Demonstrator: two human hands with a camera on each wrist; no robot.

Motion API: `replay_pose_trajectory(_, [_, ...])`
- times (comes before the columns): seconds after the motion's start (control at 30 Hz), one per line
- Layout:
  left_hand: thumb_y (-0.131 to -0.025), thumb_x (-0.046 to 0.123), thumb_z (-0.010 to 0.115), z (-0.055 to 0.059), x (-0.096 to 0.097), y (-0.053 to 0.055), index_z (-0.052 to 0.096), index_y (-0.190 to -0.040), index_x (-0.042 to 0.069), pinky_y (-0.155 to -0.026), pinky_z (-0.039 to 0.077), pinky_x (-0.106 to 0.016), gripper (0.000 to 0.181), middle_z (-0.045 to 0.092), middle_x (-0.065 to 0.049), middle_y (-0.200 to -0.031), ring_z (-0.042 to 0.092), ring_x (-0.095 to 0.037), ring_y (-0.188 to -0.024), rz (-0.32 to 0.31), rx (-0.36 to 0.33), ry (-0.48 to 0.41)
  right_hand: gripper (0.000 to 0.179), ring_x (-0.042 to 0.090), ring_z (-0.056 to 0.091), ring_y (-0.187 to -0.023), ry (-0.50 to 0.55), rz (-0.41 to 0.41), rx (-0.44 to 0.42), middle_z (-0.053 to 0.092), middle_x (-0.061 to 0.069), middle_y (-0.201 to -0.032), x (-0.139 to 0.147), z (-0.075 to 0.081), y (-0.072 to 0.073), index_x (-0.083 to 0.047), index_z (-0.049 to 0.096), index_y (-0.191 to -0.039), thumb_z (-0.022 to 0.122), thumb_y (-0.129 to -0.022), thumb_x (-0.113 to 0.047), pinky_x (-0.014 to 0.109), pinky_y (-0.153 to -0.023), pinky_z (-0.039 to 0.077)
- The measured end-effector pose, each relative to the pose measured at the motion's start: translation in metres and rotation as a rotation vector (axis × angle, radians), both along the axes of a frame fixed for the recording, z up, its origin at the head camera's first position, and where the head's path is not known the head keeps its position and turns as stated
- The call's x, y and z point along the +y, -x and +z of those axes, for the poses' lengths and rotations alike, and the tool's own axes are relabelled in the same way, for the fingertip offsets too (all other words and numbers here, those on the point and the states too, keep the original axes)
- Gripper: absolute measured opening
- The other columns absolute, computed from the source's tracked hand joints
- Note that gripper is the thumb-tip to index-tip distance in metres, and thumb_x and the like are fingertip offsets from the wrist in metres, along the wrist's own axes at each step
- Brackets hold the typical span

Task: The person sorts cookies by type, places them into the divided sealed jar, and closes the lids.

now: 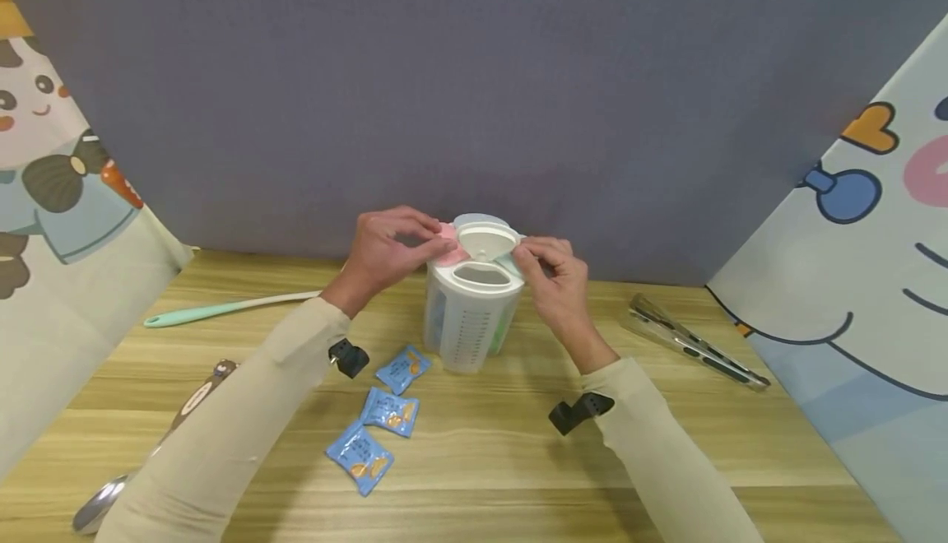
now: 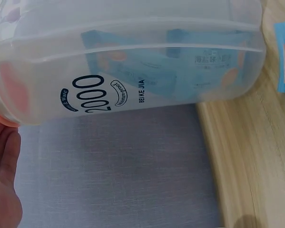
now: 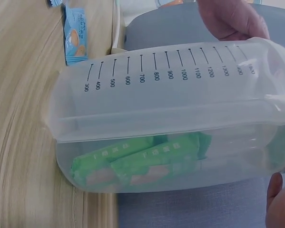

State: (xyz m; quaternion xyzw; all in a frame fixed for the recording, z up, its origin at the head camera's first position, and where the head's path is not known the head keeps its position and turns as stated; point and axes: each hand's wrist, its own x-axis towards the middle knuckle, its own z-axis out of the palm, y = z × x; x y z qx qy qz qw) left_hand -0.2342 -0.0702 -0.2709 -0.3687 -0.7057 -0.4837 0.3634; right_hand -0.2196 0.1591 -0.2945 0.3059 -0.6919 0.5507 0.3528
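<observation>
A clear, compartmented storage canister point(image 1: 474, 321) stands upright on the table between both hands. Its top has a pink lid point(image 1: 450, 257), a pale green lid point(image 1: 511, 264) and a white lid point(image 1: 487, 240) flipped back, baring the oval front opening point(image 1: 481, 275). My left hand point(image 1: 391, 245) pinches the pink lid's edge with thumb and fingers. On the other side, my right hand point(image 1: 554, 280) pinches the rim at the green lid, thumb on top. Through the walls, blue snack packets point(image 2: 204, 61) show on the left side and green packets point(image 3: 156, 156) on the right.
Three blue snack packets point(image 1: 391, 412) lie in front of the canister. Metal tongs point(image 1: 692, 341) rest at the right. At the left are a stick with a mint handle point(image 1: 194, 313) and a spoon point(image 1: 104, 503), partly hidden by my left sleeve. A grey partition point(image 1: 474, 99) rises behind.
</observation>
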Motion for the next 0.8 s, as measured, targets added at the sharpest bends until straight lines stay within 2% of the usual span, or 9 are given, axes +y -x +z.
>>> replay_pose_trajectory(0.3, [-0.062,-0.009,0.084,-0.0041,0.0056,-0.0002,0.070,-0.065,-0.006,-0.073,0.049,-0.020,0.015,0.068,-0.019,-0.077,0.066,-0.032,-0.072,0.007,0.000,-0.074,0.007,0.019,0.052,-0.091,0.023,-0.015,0.012,0.062,0.031,-0.089,-0.0006,-0.0028,-0.0006,0.017,0.065,-0.083,0.063,-0.078,0.022,0.021,-0.074,0.043])
replay_pose_trajectory(0.53, [-0.062,-0.009,0.084,-0.0060,0.0088,0.0010,0.070,-0.064,-0.006,-0.069,0.049,-0.019,0.014,0.068,-0.019,-0.074,0.065,-0.030,-0.070,-0.004,-0.017,-0.127,0.008,0.021,0.053,-0.090,0.057,-0.008,0.019,0.062,0.032,-0.089,-0.0014,-0.0028,-0.0006,0.018,0.064,-0.082,0.062,-0.077,0.024,0.020,-0.072,0.044])
replay_pose_trajectory(0.8, [-0.062,-0.010,0.084,-0.0090,0.0092,0.0020,0.070,-0.067,-0.007,-0.070,0.050,-0.020,0.015,0.068,-0.020,-0.076,0.066,-0.032,-0.071,-0.001,-0.012,-0.151,0.014,0.045,0.052,-0.104,0.017,0.036,0.018,0.058,0.038,-0.102,0.0041,-0.0055,-0.0080,0.021,0.061,-0.089,0.059,-0.076,0.027,0.026,-0.083,0.048])
